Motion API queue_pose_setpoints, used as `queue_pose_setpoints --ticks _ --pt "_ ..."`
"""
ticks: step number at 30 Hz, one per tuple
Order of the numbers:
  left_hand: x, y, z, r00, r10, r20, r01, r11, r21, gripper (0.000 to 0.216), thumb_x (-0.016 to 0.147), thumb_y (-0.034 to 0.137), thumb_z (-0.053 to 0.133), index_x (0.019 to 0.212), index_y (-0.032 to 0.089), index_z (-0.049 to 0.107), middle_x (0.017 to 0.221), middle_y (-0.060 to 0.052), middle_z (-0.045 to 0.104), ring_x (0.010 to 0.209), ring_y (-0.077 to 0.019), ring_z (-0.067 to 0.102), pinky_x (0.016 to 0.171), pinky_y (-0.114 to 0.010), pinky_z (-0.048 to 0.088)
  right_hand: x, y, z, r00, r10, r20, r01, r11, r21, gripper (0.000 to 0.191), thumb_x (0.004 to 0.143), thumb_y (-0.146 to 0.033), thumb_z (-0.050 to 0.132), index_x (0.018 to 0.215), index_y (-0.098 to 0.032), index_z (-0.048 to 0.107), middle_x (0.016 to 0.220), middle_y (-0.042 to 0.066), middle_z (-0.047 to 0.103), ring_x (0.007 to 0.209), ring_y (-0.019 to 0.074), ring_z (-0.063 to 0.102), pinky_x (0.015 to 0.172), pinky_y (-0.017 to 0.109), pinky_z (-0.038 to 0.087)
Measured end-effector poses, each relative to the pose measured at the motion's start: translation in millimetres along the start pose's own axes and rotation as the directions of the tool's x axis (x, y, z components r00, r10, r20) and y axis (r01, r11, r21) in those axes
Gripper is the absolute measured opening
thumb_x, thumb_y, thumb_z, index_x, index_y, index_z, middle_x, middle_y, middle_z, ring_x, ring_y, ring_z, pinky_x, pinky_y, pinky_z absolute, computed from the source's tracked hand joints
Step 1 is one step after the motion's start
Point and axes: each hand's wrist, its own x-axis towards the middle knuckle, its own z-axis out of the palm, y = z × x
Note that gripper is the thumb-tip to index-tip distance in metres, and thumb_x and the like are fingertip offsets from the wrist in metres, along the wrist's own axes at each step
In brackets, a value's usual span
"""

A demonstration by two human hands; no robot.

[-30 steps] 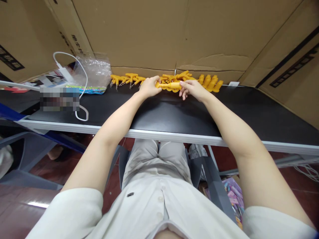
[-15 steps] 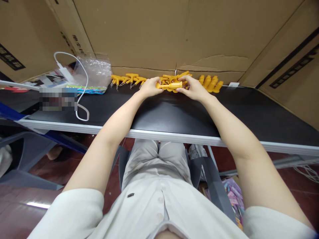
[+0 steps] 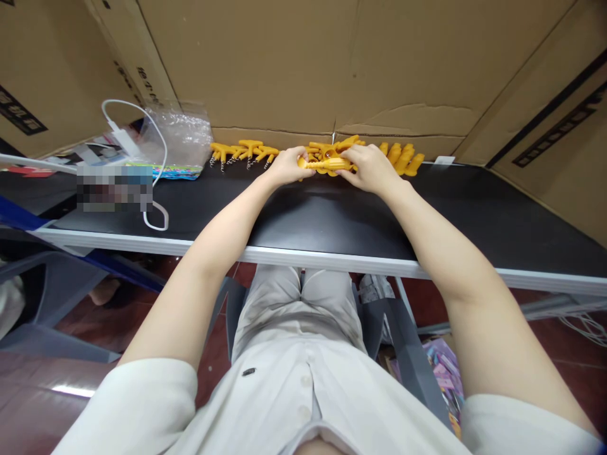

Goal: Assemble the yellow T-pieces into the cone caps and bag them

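At the back of the table, my left hand [image 3: 286, 166] pinches the left end of a yellow plastic corkscrew part [image 3: 334, 164]. This part has a narrow ridged stem on the left and a wider body on the right. My right hand [image 3: 370, 167] closes its fingers and thumb around the wider end. Right behind it lies a pile of yellow pieces [image 3: 327, 150], partly hidden by my hands. Left of my left hand is a row of yellow corkscrew handles [image 3: 248, 148] with metal spirals. Several yellow tapered sleeves [image 3: 406, 158] lie beyond my right hand.
A cardboard wall [image 3: 284, 69] rises behind the black tabletop [image 3: 327, 215]. On the left are a clear plastic bag [image 3: 183, 136], a colourful packet [image 3: 177, 172] and a white cable [image 3: 164, 129]. A small white object [image 3: 444, 160] lies at the back right.
The wider end of the yellow part has turned, and its round outline now looks flatter. My right hand has shifted slightly and curled further over it; my left hand stays nearly in place.
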Motion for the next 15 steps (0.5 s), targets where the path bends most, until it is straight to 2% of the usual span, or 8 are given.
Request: queue_pose_setpoints --ticks 5,9,15 --pt "-3.3 9.1 -3.3 1.000 -0.003 -0.003 0.003 0.996 0.084 0.027 0.085 0.033 0.084 0.106 0.024 0.071 0.099 -0.004 0.076 0.107 -0.0321 0.072 0.101 -0.040 0.054 1.4 0.1 -7.2 1.000 0.030 0.008 -0.031 0.995 0.099 0.031 0.100 -0.044 0.074 0.116 -0.020 0.085 0.116 0.017 0.083 0.122 0.0446 0.074 0.112 0.059 0.052" --pt "-5.4 9.7 -3.5 1.000 0.013 -0.014 -0.011 0.991 0.136 0.038 0.085 0.033 0.084 0.120 0.026 0.072 0.106 -0.007 0.077 0.116 -0.0369 0.072 0.106 -0.044 0.053 0.0 1.6 -9.6 0.991 0.123 0.054 -0.134 0.951 0.278 0.033 0.093 -0.050 0.085 0.104 -0.019 0.086 0.095 0.013 0.081 0.107 0.0404 0.077 0.100 0.053 0.059" --pt "-6.3 8.9 -3.8 0.999 0.043 -0.026 -0.037 0.983 0.180 0.045 0.085 0.033 0.082 0.129 0.029 0.073 0.106 -0.007 0.079 0.121 -0.0404 0.071 0.106 -0.045 0.053 -2.5 -1.8 -9.9 0.958 0.255 0.134 -0.282 0.731 0.622 0.049 0.077 -0.064 0.101 0.095 -0.023 0.082 0.080 0.006 0.075 0.086 0.0306 0.074 0.080 0.044 0.064"
